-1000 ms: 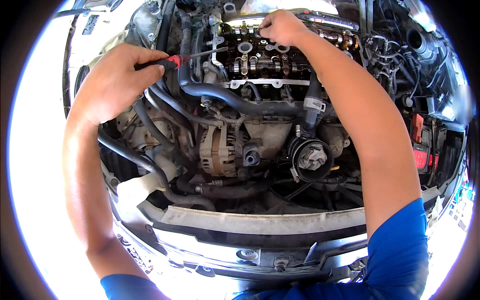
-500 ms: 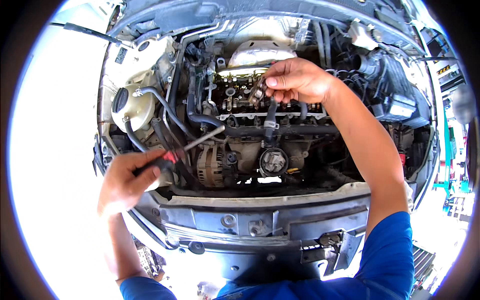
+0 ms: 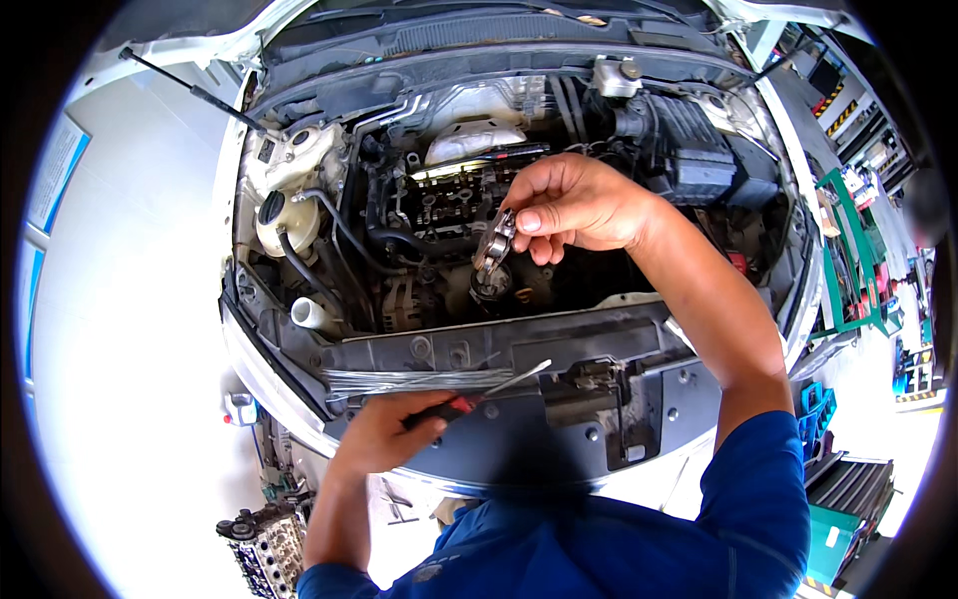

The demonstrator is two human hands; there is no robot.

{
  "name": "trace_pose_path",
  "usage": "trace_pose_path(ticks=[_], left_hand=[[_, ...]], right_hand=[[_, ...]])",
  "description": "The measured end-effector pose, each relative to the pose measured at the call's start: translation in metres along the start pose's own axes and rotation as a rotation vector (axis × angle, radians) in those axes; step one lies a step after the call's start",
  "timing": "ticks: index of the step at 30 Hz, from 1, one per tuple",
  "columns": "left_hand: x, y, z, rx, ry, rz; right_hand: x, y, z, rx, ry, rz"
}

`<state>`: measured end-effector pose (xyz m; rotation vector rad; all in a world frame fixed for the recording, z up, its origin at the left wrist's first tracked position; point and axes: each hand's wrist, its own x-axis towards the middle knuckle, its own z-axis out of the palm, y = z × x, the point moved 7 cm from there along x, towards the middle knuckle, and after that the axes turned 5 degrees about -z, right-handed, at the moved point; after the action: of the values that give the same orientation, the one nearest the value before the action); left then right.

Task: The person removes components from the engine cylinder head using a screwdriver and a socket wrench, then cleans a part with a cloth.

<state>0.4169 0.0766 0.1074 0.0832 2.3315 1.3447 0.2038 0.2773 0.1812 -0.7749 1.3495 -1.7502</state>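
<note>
- Facing a white car with its bonnet up, I work in a bright workshop with a pale floor; a green metal frame stands off to my right, among crowded shelving.
- Low on my left, a loose grey metal engine casting rests well apart from my work.
- Before me the uncovered, dark metal engine shows its shafts; an off-white round plastic reservoir with a black cap sits on its left.
- The surface nearest me is the black front panel of the car, with a silvery, finely lined strip on it that I cannot identify.
- My right hand is raised over the bay, thumb and fingers pinching; my left hand is lower, above the panel, curled round a handle.
- That handle belongs to a red-and-black screwdriver, its bare steel shaft pointing up to the right, touching nothing I can see.
- Smallest is the oil-dark grey metal piece in my right fingertips, aloft in front of the engine. I judge the step in hand as inspecting it; the next move probably calls for a steady pinch, since it looks slick, with the shaft kept clear.
</note>
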Motion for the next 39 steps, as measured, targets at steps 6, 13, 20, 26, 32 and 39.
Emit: trace_pose_path(ticks=[6, 13, 20, 26, 32, 39], left_hand=[[0.004, 0.011, 0.088, 0.345, 0.229, 0.171], [0.024, 0.027, 0.15, 0.45, 0.451, 0.421], [0.045, 0.034, 0.175, 0.546, 0.546, 0.486], [0.054, 0.024, 0.175, 0.584, 0.601, 0.444], [0.05, 0.023, 0.175, 0.706, 0.612, 0.407], [0.037, 0.015, 0.177, 0.679, 0.56, 0.395]], right_hand=[[-0.071, 0.002, 0.042, 0.071, 0.021, -0.028], [-0.134, 0.014, 0.063, 0.134, 0.066, -0.054], [-0.175, 0.018, 0.068, 0.163, 0.126, -0.09], [-0.196, 0.019, 0.073, 0.19, 0.126, -0.117], [-0.205, 0.026, 0.078, 0.228, 0.161, -0.137], [-0.205, 0.031, 0.096, 0.255, 0.24, -0.168]])
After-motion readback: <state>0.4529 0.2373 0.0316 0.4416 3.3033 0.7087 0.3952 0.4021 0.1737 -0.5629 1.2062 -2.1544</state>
